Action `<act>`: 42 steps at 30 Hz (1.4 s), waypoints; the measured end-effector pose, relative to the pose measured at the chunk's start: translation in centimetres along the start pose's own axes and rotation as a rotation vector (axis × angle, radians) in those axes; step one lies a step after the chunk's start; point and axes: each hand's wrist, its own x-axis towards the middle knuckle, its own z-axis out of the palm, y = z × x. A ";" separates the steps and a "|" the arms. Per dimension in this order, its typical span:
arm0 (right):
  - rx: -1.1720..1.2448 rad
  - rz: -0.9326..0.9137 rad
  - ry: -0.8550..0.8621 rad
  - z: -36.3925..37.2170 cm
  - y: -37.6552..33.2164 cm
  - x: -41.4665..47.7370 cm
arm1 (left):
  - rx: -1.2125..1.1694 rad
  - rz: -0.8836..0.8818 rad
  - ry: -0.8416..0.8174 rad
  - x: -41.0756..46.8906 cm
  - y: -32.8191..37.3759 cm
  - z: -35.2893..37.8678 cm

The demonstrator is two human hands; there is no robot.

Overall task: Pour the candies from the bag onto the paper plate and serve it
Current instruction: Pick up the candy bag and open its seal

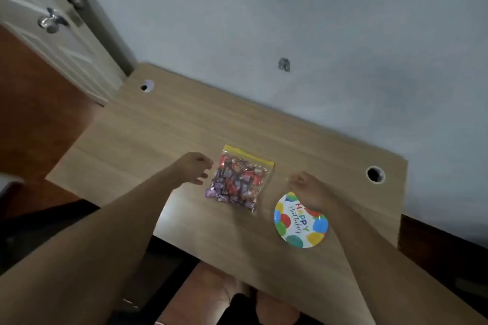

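A clear zip bag (239, 179) with a yellow seal strip lies flat on the wooden desk (163, 126), full of red and purple wrapped candies. A round paper plate (299, 221) printed with balloons and "Happy Birthday" lies to its right, with nothing on it. My left hand (194, 169) hovers just left of the bag, fingers loosely curled and apart, holding nothing. Just beyond the plate's far edge, to the right of the bag, my right hand (307, 186) has its fingers curled in and seems to hold nothing.
The desk stands against a grey wall and has a cable hole at the far left (146, 86) and another at the right (375, 174). A white door with a metal handle (51, 21) is at the upper left. My knees show below the desk's near edge.
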 end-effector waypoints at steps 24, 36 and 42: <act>0.214 0.075 -0.070 8.8 0.1 -0.5 | -0.251 0.171 0.209 0.9 -5.8 10.0; -0.069 -0.337 0.098 2.6 -0.9 -6.0 | 0.069 0.613 0.259 -7.9 -5.4 10.4; 0.022 -0.312 -0.020 2.6 -0.7 -10.1 | -0.006 0.633 0.228 -10.9 -5.6 10.9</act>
